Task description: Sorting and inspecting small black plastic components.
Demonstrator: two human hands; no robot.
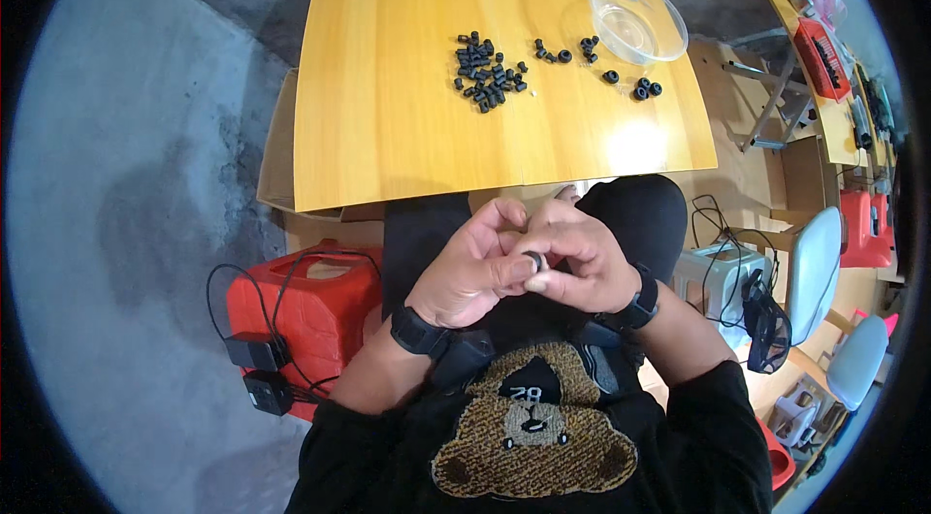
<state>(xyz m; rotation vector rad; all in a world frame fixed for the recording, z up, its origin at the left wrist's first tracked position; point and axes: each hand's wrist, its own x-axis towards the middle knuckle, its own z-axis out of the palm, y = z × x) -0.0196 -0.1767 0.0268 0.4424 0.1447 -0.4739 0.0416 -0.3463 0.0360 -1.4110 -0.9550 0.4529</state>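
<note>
Over my lap, just off the table's near edge, my left hand (477,267) and my right hand (580,257) meet fingertip to fingertip. Between their thumbs and fingers is a small black ring-shaped part (532,261), mostly covered by the fingertips. Both hands are closed in a pinch on it. On the wooden table (388,78) lies a loose pile of small black cylindrical parts (485,73). Several more black pieces (553,55) are scattered to its right, and a few round black ones (647,88) sit near a clear plastic tub (635,29).
Left of my legs stands a red plastic stool (315,301) with black cables and adapters. To the right are a pale blue stool (718,281) with cables, a light blue chair back (815,272), and another table with a red basket (822,58). A concrete wall (126,175) is at left.
</note>
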